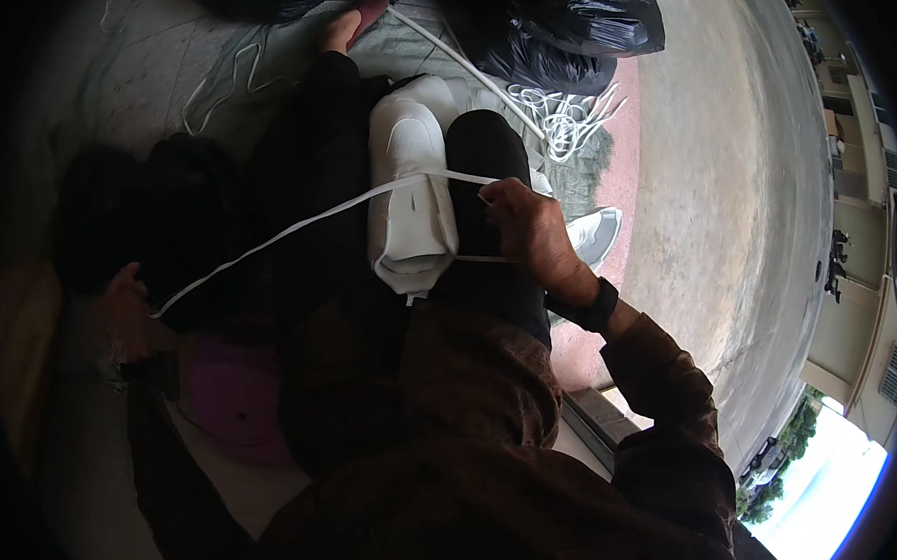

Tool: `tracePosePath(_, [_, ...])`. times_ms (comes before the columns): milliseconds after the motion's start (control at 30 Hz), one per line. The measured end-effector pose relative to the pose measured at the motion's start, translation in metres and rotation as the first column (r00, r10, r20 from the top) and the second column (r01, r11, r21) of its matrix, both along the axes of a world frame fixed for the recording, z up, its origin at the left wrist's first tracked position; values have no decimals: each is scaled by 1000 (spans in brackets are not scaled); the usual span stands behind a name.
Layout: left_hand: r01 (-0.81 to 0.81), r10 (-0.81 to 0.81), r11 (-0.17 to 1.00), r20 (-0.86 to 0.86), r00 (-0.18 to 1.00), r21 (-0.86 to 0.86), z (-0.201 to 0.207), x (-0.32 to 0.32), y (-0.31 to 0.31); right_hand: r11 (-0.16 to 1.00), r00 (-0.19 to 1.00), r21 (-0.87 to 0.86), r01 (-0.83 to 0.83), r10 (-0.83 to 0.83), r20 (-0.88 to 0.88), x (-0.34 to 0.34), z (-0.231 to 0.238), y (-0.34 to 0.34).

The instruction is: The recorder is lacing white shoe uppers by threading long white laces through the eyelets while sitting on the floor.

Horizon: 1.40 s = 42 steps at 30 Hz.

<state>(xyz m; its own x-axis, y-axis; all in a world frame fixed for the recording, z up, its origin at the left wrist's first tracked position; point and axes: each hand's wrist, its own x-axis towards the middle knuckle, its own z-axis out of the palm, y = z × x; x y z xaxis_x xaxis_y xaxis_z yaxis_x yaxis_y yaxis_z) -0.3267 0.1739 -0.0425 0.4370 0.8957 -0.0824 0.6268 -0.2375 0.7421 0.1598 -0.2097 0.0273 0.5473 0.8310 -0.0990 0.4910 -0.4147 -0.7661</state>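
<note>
A white shoe (400, 142) lies lengthwise on my dark-trousered lap, its toe pointing away from me and its opening toward me. A white shoelace (301, 226) runs across its upper and stretches out to both sides. My right hand (534, 231), just right of the shoe, pinches the short stretch of lace. Far to the left, in shadow, my left hand (127, 299) is closed at the lace's other end. The long left stretch sags slightly. Fine detail of the left fingers is lost in the dark.
Black plastic bags (577, 19) stand ahead, beside a pile of white laces (574, 124) and a white pole (464, 64). Another white shoe (599, 233) lies beyond my right hand. A foot in a dark red slipper (369, 15) is ahead. Something purple (236, 399) sits left.
</note>
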Motion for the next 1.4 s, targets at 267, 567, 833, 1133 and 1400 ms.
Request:
tracePosePath(267, [434, -252, 691, 371, 894, -577, 66, 301, -195, 986, 921, -80, -144, 163, 353, -2, -35, 52])
tracePosePath(567, [312, -118, 782, 363, 924, -539, 31, 319, -181, 917, 753, -244, -316, 399, 524, -4, -26, 60])
tracePosePath(833, [231, 40, 810, 443, 895, -539, 28, 317, -182, 970, 957, -209, -127, 175, 231, -1, -39, 65])
tracePosePath(1133, [269, -56, 897, 513, 857, -352, 8, 327, -182, 991, 985, 26, -133, 129, 117, 0, -40, 69])
tracePosePath(1400, [320, -255, 945, 444, 859, -76, 4, 341, -182, 985, 979, -39, -168, 171, 111, 2, -43, 68])
